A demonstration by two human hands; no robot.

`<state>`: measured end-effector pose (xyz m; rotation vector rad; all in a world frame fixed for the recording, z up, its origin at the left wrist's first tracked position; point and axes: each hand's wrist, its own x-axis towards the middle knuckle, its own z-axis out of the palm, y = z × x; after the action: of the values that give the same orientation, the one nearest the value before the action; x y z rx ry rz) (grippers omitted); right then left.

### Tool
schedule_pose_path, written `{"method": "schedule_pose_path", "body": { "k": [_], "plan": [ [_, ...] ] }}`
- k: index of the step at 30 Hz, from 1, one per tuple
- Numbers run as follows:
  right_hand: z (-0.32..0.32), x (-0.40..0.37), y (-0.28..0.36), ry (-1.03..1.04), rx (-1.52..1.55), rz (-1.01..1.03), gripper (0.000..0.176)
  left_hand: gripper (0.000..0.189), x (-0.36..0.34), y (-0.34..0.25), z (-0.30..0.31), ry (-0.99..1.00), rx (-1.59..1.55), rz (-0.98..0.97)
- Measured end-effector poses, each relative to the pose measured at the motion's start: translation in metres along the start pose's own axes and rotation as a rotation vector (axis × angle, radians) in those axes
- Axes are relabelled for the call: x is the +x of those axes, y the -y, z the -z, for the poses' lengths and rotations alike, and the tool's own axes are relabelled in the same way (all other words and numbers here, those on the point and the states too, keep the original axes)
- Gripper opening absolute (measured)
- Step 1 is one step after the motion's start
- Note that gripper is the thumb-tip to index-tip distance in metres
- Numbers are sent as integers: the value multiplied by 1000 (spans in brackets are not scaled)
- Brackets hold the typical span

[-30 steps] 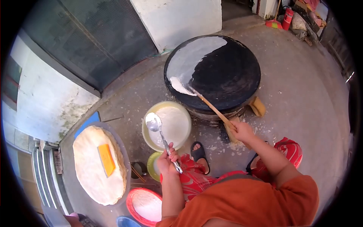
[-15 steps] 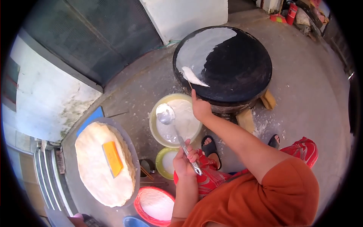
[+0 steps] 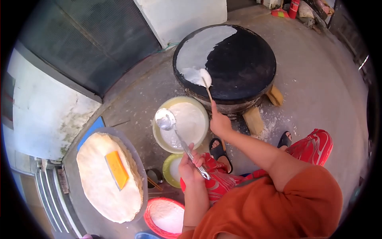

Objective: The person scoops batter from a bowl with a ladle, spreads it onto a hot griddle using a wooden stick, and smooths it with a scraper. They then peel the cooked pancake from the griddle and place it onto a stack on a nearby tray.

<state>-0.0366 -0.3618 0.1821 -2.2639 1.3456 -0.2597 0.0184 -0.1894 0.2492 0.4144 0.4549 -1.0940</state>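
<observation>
My left hand [image 3: 190, 169] is closed around the handle of a metal ladle [image 3: 181, 141]. The ladle's batter-smeared bowl hangs over a large pale-yellow basin [image 3: 157, 137] of white batter. My right hand [image 3: 220, 124] grips the thin handle of a batter spreader [image 3: 209, 92]. Its far end, coated in white batter, rests on a big round black griddle [image 3: 244, 59] near the front left. A thin layer of batter [image 3: 197, 49] covers the griddle's left side, with an uneven edge against the dark surface.
A stack of thin pancakes [image 3: 99, 171] stands at left, an orange scraper [image 3: 117, 169] on top. Nearer me are a small green-yellow bowl [image 3: 166, 173], a red basin [image 3: 149, 219] of white powder and a metal pot [image 3: 155, 175]. Yellow blocks [image 3: 253, 120] sit by the griddle's base.
The spreader has swung from lying slantwise along the batter's front edge to pointing away from me, with batter gathered at its tip. The ladle stays over the basin; the view has shifted slightly.
</observation>
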Motion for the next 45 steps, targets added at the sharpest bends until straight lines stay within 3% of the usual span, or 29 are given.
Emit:
{"method": "schedule_pose_path", "body": {
  "k": [3,4,5,6,7,9,11,15,17,18,19,21,23,26,30,35,37,39,41,42,43,45],
  "plan": [
    [7,-24,7,85,134,-83,66,31,1,1,-3,18,15,-2],
    [-13,-16,5,39,54,48,66,31,0,2,-3,12,18,0],
    [-41,-3,-1,-9,-23,181,67,31,0,3,-4,18,25,-5],
    [-125,39,-27,-273,-159,16,68,31,0,3,-4,26,31,-11],
    [-102,35,-23,-271,-153,14,68,31,0,3,-5,23,37,-13],
    [-15,4,-8,-5,12,-32,67,30,-2,3,-6,-2,19,-4],
    [2,-20,-13,-6,42,-80,67,30,-3,4,-9,0,22,0],
    [-7,-40,-12,14,94,-103,72,30,-3,5,-10,13,52,-19],
    [-33,-18,-22,-61,-47,73,72,30,-3,7,-12,1,53,-20],
    [-48,-9,-42,-228,-27,109,72,30,-4,8,-13,-15,64,-23],
    [-36,-18,-48,-231,-20,101,72,31,-6,8,-14,-28,74,-22],
    [13,-39,-49,50,23,-132,70,31,-7,8,-14,-12,58,-3],
    [21,-55,-50,38,23,-150,72,31,-3,7,-14,-2,42,15],
    [0,-52,-52,-3,-44,114,72,31,0,8,-11,13,96,-17],
    [7,-32,-80,-28,-124,-82,75,32,2,10,-10,6,101,-5],
    [31,-60,-99,-83,-114,-83,68,33,6,11,-9,31,119,-6],
    [24,-58,-96,-10,-237,121,67,34,6,14,-11,22,139,-15],
    [35,-56,-102,49,-271,171,65,34,9,15,-9,20,147,-4],
    [59,-52,-126,42,-146,-48,63,32,7,15,-12,12,160,4],
    [56,-49,-145,-105,-114,-104,57,30,6,17,-12,3,165,14],
    [63,-47,-151,-111,-117,-108,57,30,7,18,-13,8,165,20],
    [72,-47,-159,-246,157,-223,48,29,9,18,-13,6,199,-23]
  ]
}}
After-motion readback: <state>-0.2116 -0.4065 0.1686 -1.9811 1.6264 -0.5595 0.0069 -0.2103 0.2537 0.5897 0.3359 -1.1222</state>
